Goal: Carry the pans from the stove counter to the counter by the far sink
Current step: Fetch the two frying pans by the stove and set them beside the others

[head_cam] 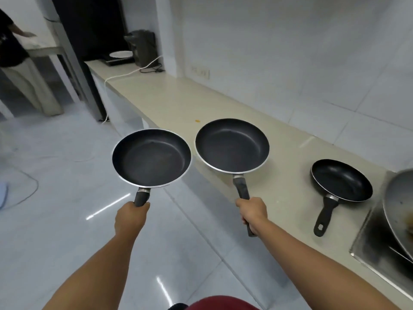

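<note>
Already both pans are lifted: the left hand (130, 217) is closed round the handle of the left pan (151, 158), held out over the floor just off the counter's (178, 104) front edge, and the right hand (253, 210) is wrapped round the handle of the right pan (232, 145), held above that edge. This looks like the carrying step, with a smaller third pan (342, 183) resting near the stove (371, 238) end. Next comes walking both away level; no sink shows here.

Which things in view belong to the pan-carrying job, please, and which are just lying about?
Job: left pan in left hand; right pan in right hand; small pan on the counter.

Lying about: wok, stove, cable, plate, black bag.
</note>
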Demonstrator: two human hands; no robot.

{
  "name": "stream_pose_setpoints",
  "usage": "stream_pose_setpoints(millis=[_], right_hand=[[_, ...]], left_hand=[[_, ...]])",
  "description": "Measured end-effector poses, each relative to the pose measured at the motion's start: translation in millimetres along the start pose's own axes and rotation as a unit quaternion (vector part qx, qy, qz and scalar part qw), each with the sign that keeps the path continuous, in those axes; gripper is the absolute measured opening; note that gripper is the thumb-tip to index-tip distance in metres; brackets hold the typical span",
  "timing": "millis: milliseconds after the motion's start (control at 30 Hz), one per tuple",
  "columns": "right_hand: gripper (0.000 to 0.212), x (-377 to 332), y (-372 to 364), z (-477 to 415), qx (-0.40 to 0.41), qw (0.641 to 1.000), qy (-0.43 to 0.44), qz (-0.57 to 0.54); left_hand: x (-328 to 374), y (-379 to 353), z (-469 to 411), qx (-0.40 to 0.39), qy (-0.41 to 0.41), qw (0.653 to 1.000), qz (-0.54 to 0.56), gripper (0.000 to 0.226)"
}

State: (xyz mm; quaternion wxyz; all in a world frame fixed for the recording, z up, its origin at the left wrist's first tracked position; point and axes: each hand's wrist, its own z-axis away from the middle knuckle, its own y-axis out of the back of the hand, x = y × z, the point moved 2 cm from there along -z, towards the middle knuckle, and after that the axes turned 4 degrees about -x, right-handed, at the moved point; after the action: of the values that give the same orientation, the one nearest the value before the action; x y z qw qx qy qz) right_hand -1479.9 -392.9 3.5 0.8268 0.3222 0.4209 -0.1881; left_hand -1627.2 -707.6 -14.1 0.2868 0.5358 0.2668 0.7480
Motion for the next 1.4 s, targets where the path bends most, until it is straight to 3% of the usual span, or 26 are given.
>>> stream_pose_setpoints(millis=[267, 600, 1000, 1400], right_hand=[[0.014, -25, -5, -39, 0.091, 0.994, -0.045, -0.027], [0.016, -53, -39, -68, 0.234, 0.958, -0.12, -0.112], [0.012, -58, -49, -88, 0.324, 0.909, -0.187, -0.182], [0.011, -60, -60, -108, 0.317, 0.908, -0.212, -0.175]], left_hand=[[90, -33, -108, -0.056, -0.098, 0.994, -0.011, 0.038], [196, -85, -226, -0.203, -0.24, 0.945, -0.093, 0.039], [253, -147, -268, -0.29, -0.266, 0.907, -0.152, 0.032], [269, -173, -271, -0.298, -0.253, 0.909, -0.147, 0.032]])
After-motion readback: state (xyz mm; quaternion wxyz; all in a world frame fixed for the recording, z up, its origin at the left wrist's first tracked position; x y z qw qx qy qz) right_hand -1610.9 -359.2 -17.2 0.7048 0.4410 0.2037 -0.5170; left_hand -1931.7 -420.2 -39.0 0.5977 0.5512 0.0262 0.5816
